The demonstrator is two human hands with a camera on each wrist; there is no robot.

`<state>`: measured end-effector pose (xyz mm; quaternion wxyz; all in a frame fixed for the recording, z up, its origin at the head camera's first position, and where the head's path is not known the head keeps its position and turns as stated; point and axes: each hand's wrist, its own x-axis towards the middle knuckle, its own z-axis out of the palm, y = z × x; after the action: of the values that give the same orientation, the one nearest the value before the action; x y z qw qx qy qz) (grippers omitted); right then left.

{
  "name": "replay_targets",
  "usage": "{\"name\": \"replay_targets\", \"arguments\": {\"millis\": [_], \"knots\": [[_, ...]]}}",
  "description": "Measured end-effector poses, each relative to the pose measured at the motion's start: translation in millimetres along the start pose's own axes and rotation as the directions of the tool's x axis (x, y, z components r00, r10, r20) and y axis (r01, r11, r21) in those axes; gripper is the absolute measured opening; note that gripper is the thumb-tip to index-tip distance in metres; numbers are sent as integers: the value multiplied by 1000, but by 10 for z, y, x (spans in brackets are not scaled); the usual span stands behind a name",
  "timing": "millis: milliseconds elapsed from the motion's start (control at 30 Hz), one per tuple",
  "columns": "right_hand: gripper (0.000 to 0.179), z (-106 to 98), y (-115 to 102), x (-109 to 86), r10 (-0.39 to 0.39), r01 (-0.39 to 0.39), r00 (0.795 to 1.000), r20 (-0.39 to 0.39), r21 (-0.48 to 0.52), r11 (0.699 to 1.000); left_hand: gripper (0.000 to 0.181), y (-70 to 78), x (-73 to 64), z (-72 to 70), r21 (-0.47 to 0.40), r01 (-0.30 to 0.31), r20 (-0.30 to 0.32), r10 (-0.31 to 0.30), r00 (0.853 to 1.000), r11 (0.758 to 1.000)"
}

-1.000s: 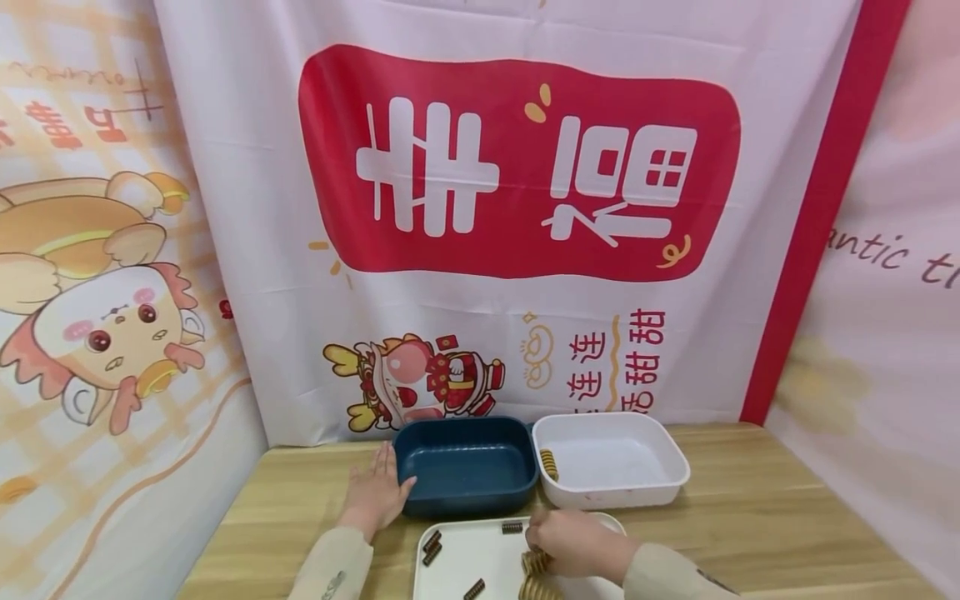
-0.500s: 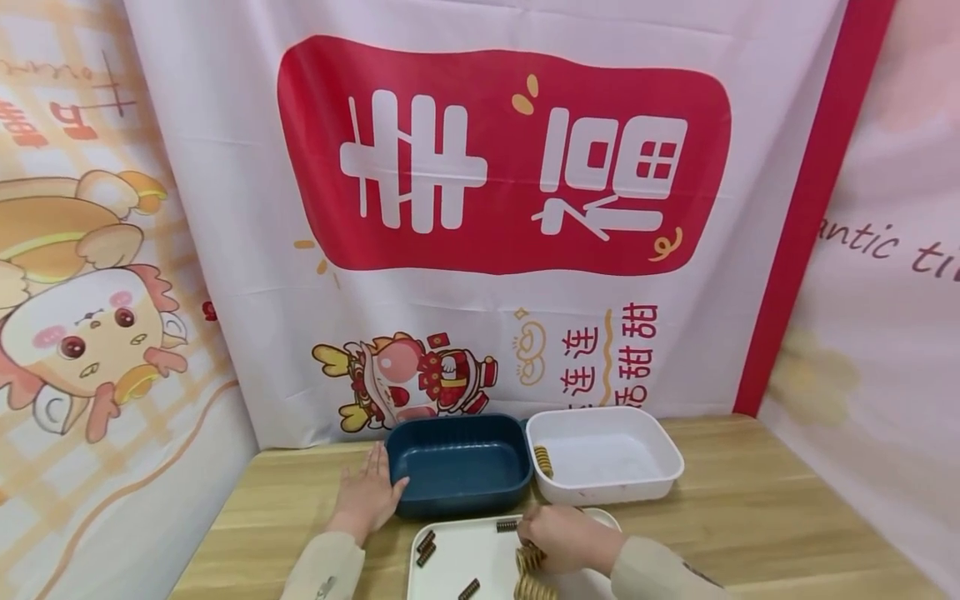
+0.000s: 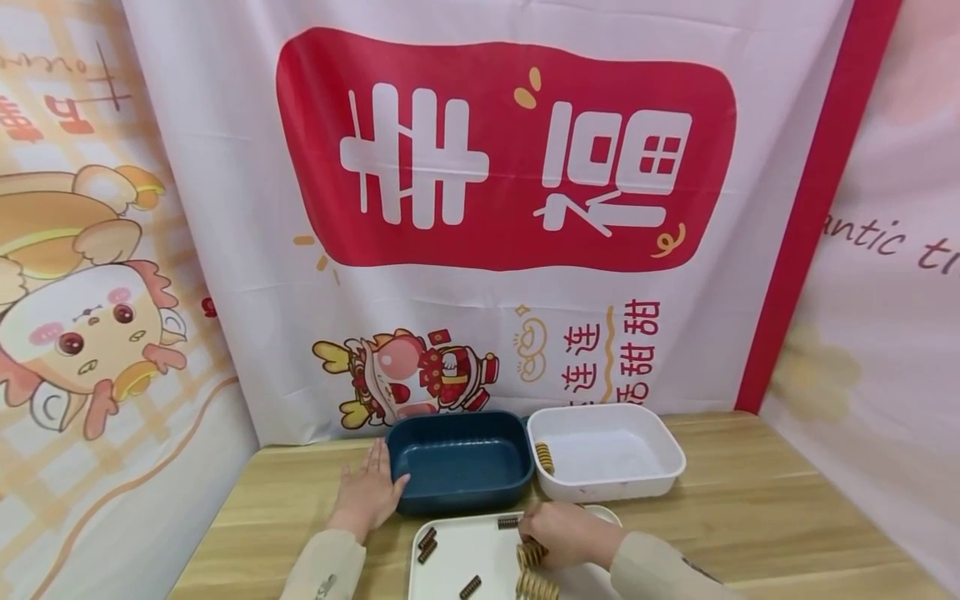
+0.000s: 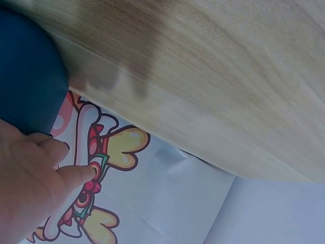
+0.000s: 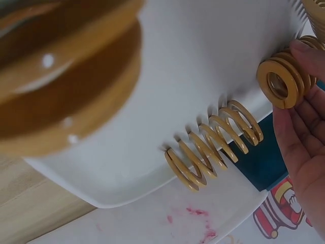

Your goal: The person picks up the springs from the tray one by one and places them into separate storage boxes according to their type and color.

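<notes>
My right hand (image 3: 562,533) is low over the white tray (image 3: 457,567). In the right wrist view its thumb and fingers pinch a gold coil spring (image 5: 282,81). A second gold spring (image 5: 213,145) lies along the tray's far edge, hidden by the hand in the head view. Another gold spring (image 3: 537,586) lies nearer the body, and a large blurred gold spring (image 5: 66,86) fills the right wrist view's corner. Small dark brown springs (image 3: 470,587) are scattered on the tray. My left hand (image 3: 367,492), fingers extended, rests against the left wall of the dark blue container (image 3: 457,504).
Beside the blue container stands a white container (image 3: 615,492), with one gold spring (image 3: 544,458) at its left end. Both sit behind the tray on a wooden table (image 3: 262,517). A printed cloth (image 3: 510,287) hangs behind the table's back edge.
The head view has shifted slightly. Both hands keep nearly the same places, the left at the blue container and the right over the gold springs.
</notes>
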<state>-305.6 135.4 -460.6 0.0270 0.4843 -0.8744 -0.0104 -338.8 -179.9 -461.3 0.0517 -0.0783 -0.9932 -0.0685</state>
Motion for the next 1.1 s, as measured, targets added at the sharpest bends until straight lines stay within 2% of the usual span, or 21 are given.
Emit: {"name": "replay_targets", "arguments": {"millis": [200, 733, 1100], "knots": [[23, -13, -12, 12, 13, -13, 1000, 20, -3, 1000, 66, 1, -15, -11, 6, -3, -3, 3, 1000, 1000], [22, -3, -3, 6, -59, 58, 998, -9, -78, 995, 68, -16, 2, 27, 8, -2, -3, 2, 1000, 1000], [21, 3, -22, 9, -35, 34, 999, 0, -76, 996, 67, -20, 13, 39, -9, 4, 0, -4, 1000, 1000]]}}
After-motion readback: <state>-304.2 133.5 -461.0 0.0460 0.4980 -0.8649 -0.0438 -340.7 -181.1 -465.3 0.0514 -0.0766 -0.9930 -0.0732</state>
